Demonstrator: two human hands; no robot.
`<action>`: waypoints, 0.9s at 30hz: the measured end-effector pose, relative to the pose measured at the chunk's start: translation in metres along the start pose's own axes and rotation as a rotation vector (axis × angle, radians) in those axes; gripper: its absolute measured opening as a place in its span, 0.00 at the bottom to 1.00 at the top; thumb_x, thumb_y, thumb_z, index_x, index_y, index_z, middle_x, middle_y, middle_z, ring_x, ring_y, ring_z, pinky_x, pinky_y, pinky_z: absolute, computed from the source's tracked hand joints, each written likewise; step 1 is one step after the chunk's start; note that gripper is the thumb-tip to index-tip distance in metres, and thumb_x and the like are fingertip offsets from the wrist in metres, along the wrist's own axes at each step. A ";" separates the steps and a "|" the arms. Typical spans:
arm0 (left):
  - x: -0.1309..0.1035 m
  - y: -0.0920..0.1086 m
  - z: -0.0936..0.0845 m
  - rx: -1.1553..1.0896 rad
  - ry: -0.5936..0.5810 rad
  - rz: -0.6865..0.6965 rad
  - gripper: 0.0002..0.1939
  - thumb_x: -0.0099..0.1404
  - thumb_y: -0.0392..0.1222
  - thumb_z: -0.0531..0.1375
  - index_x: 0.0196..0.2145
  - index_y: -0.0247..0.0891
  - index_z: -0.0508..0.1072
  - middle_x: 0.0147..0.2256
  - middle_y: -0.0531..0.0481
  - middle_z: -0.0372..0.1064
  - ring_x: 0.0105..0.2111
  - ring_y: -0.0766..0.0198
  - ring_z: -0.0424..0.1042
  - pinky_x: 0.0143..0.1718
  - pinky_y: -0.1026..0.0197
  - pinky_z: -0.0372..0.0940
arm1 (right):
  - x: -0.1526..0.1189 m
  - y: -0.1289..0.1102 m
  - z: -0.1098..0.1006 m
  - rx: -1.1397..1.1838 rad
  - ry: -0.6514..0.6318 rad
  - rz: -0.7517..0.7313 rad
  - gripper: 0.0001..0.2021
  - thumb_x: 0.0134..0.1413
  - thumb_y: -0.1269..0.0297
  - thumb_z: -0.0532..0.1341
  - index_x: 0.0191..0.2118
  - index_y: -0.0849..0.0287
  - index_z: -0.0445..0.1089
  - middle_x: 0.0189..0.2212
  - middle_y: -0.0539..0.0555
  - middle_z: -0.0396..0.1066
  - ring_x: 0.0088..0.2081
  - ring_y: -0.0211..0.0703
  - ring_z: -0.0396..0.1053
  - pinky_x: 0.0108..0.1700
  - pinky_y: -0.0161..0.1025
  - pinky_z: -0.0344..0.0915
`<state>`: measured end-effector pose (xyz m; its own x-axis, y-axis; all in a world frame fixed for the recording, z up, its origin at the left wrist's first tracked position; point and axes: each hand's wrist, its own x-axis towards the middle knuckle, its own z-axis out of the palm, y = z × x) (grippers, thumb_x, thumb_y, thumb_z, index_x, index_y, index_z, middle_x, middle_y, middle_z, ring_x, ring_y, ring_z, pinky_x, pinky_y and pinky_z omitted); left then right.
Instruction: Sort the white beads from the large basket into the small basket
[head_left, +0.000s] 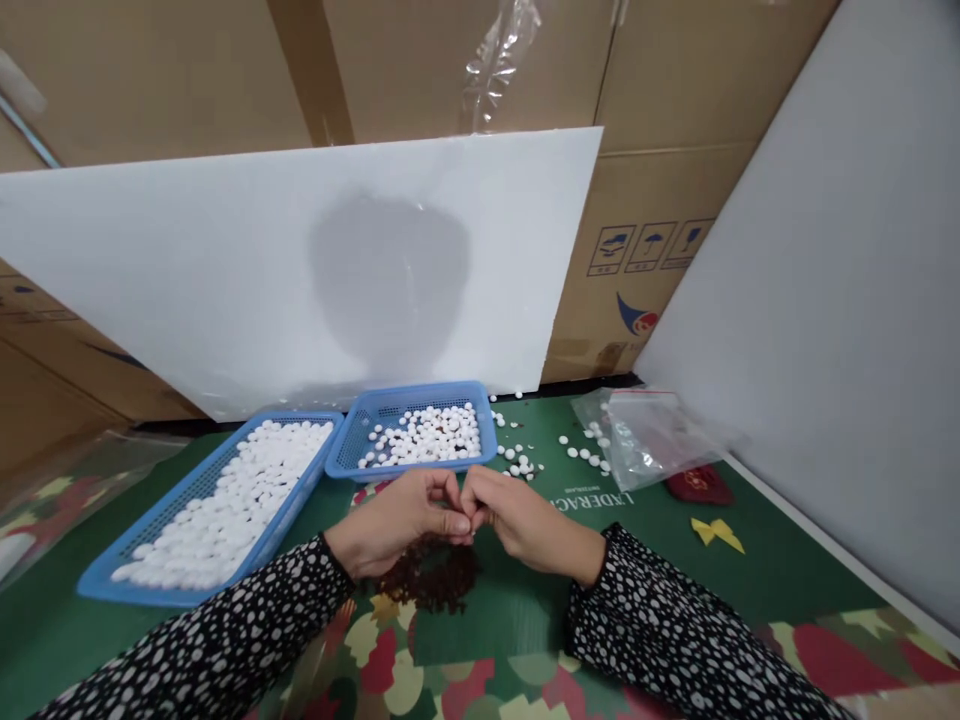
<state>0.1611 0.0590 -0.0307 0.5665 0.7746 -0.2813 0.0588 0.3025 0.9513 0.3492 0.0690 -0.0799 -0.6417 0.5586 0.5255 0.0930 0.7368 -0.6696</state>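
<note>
My left hand (409, 515) and my right hand (510, 510) meet at the fingertips above the green table surface (517, 620). Both are pinched closed on something too small to make out. Below my left hand lies a pile of small dark brown pieces (435, 575). Just behind the hands is a blue basket (411, 467) partly filled with round white pieces (431, 435). Several loose white pieces (517, 465) are scattered to its right.
A longer blue basket (161, 597) full of white pieces stands at the left. To the right are a clear plastic bag (652, 440), a dark red pouch (699, 485) and a yellow bow-like piece (718, 535). A white board (247, 280) leans on cardboard boxes (675, 100) behind.
</note>
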 end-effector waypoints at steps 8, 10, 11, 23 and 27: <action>0.072 0.027 0.001 0.642 0.156 0.249 0.06 0.54 0.34 0.64 0.27 0.36 0.68 0.25 0.51 0.71 0.27 0.62 0.71 0.33 0.59 0.65 | -0.016 0.008 -0.049 -0.032 0.180 0.104 0.08 0.59 0.77 0.48 0.33 0.56 0.56 0.30 0.50 0.59 0.31 0.42 0.59 0.34 0.37 0.57; 0.100 0.030 0.002 0.737 0.237 0.315 0.05 0.54 0.34 0.64 0.27 0.35 0.69 0.27 0.47 0.72 0.30 0.58 0.72 0.35 0.56 0.65 | -0.019 0.013 -0.061 0.072 0.282 0.142 0.08 0.65 0.71 0.48 0.33 0.56 0.55 0.30 0.50 0.62 0.30 0.41 0.61 0.33 0.37 0.59; 0.112 0.030 0.004 0.774 0.270 0.352 0.04 0.55 0.34 0.64 0.28 0.35 0.71 0.29 0.45 0.73 0.33 0.56 0.72 0.39 0.55 0.65 | -0.020 0.016 -0.065 0.134 0.333 0.156 0.08 0.66 0.69 0.49 0.33 0.56 0.55 0.30 0.50 0.64 0.29 0.41 0.62 0.32 0.37 0.60; 0.023 0.049 -0.084 1.343 0.460 0.168 0.17 0.66 0.39 0.54 0.51 0.38 0.70 0.53 0.43 0.68 0.53 0.53 0.66 0.56 0.56 0.55 | -0.022 0.017 -0.034 0.364 0.469 0.399 0.12 0.59 0.54 0.65 0.39 0.59 0.73 0.32 0.56 0.74 0.32 0.47 0.73 0.37 0.43 0.71; -0.040 0.041 -0.159 1.440 0.585 -0.161 0.14 0.60 0.35 0.57 0.45 0.30 0.72 0.44 0.33 0.71 0.47 0.44 0.69 0.50 0.48 0.59 | -0.021 0.009 -0.017 0.374 0.397 0.418 0.15 0.59 0.51 0.65 0.40 0.59 0.74 0.31 0.56 0.75 0.31 0.48 0.74 0.36 0.44 0.72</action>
<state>0.0105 0.1285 -0.0005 0.1111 0.9913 -0.0708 0.9868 -0.1015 0.1264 0.3767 0.0708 -0.0881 -0.2746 0.9174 0.2882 -0.0425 0.2878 -0.9567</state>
